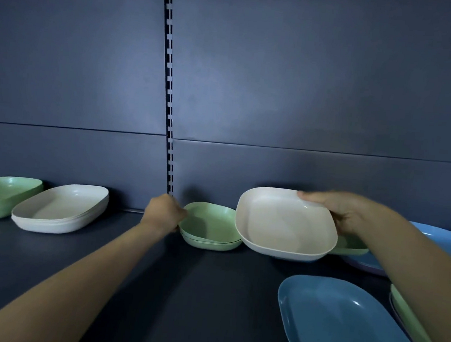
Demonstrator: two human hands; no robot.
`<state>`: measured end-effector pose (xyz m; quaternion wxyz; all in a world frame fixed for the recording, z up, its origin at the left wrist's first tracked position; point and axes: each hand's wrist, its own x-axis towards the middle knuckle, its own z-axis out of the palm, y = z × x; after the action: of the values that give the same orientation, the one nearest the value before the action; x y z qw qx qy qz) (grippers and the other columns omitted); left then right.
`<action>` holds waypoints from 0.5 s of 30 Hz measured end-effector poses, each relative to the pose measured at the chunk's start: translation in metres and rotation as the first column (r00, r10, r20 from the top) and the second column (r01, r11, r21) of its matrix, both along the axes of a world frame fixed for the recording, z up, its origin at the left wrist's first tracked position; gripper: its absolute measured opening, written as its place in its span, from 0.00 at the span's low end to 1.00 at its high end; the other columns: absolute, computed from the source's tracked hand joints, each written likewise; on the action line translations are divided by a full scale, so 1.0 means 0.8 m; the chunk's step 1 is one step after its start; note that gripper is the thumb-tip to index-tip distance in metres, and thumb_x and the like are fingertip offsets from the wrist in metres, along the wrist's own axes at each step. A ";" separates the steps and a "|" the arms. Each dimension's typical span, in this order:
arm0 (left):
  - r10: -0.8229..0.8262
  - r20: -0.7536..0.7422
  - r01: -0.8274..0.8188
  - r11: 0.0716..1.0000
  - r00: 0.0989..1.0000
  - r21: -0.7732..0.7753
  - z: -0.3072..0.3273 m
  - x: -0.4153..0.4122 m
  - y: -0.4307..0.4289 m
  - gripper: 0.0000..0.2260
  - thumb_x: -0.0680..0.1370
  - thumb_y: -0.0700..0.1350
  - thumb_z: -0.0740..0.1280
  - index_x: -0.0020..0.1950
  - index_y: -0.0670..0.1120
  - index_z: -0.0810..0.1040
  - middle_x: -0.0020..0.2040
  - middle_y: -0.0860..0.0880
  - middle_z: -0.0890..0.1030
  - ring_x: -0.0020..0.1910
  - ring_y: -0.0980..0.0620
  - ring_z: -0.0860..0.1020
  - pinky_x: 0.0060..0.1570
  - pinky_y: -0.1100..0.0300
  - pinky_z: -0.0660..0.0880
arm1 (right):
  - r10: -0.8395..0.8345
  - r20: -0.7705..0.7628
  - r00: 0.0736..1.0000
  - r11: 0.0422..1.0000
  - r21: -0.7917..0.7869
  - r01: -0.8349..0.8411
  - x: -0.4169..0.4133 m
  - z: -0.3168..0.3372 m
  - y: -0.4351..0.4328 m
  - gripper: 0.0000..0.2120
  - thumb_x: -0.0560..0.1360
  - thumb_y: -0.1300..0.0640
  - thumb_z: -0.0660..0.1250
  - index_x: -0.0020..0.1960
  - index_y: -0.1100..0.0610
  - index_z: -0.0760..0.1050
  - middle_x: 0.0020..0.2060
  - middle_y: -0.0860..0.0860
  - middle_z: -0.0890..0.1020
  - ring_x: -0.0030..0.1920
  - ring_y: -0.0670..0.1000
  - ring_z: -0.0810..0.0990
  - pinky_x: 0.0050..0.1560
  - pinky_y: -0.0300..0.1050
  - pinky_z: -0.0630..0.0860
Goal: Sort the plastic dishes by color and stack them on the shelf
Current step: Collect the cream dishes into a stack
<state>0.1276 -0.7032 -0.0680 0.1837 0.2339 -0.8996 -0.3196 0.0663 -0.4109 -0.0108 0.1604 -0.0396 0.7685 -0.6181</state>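
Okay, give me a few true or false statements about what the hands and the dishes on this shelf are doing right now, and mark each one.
1. The right hand holds a cream dish tilted toward the camera. True.
2. The left hand lies open and touches nothing. False: its fingers curl at the rim of the green stack beside the cream dish.
3. A cream stack sits to the left of the left hand. True.
4. The dish nearest the camera on the right is red. False: it is a blue dish.
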 end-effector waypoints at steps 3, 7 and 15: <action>-0.021 0.035 0.022 0.999 0.999 -0.024 -0.010 0.000 0.002 0.10 0.73 0.41 0.65 0.32 0.39 0.73 0.30 0.42 0.75 0.36 0.39 0.83 0.44 0.52 0.81 | 0.010 -0.007 1.000 1.000 -0.019 -0.010 -0.003 -0.003 0.001 0.08 0.75 0.56 0.68 0.46 0.61 0.76 0.27 0.54 0.82 0.30 0.53 0.80 0.28 0.41 0.75; -0.024 0.046 0.024 1.000 0.999 0.007 -0.018 -0.002 0.004 0.15 0.74 0.41 0.65 0.28 0.42 0.68 0.27 0.44 0.71 0.26 0.44 0.75 0.41 0.53 0.80 | 0.027 -0.001 1.000 1.000 -0.014 -0.027 -0.008 -0.009 0.000 0.08 0.75 0.55 0.68 0.46 0.60 0.76 0.24 0.52 0.82 0.24 0.50 0.81 0.24 0.39 0.77; -0.016 0.074 0.010 0.997 0.997 0.081 -0.013 0.007 0.007 0.16 0.76 0.42 0.65 0.29 0.44 0.66 0.29 0.45 0.70 0.24 0.48 0.74 0.20 0.69 0.70 | 0.093 -0.007 0.996 0.995 -0.048 -0.093 0.005 -0.009 -0.003 0.07 0.75 0.57 0.68 0.46 0.61 0.77 0.31 0.54 0.83 0.28 0.50 0.82 0.27 0.39 0.78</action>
<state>0.1333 -0.6972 -0.0785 0.1383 0.2469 -0.8938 -0.3477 0.0700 -0.4129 -0.0179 0.1861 -0.0807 0.7511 -0.6283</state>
